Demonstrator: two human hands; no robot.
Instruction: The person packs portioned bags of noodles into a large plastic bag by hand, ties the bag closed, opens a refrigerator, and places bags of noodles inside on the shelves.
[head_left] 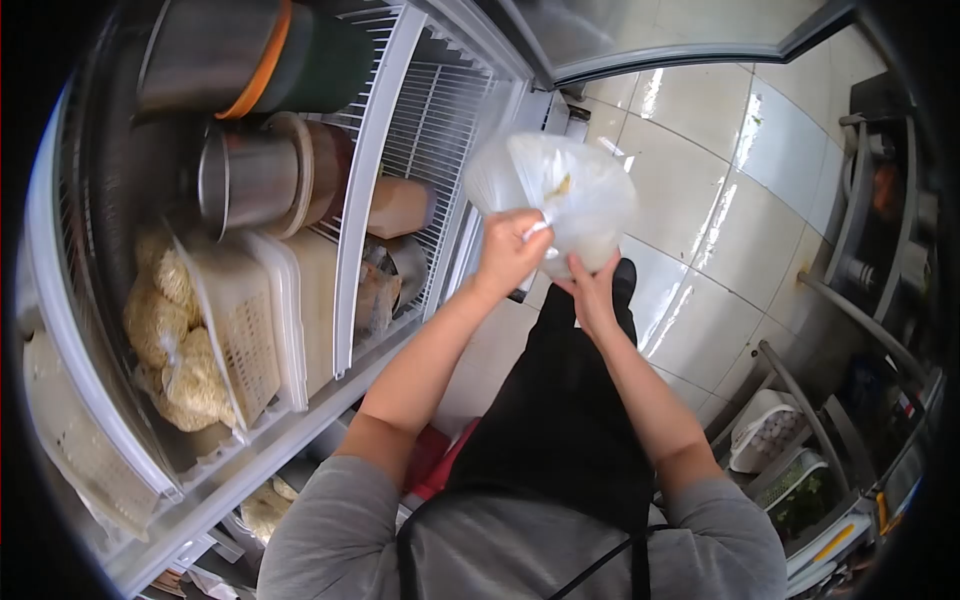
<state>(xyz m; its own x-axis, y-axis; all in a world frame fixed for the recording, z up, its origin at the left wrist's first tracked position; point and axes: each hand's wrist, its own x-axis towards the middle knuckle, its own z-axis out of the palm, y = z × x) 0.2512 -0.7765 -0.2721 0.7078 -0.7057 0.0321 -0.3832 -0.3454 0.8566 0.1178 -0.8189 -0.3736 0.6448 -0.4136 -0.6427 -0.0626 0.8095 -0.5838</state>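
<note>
A bulging translucent plastic bag (590, 190) is held up in front of my body, with something pale inside and a small yellowish patch showing. My left hand (515, 248) is closed round the gathered plastic at the bag's near left side. My right hand (593, 290) grips the bag's lower edge, thumb and fingers against the plastic. Both hands are beside the open fridge, to the right of its wire shelf (430, 120).
The fridge on the left holds metal pots (250, 180), a perforated basket (235, 320) and bags of noodle-like food (185, 350). A glass door (640, 35) stands open at the top. Metal racks (850, 300) with containers line the right, beyond the tiled floor (690, 200).
</note>
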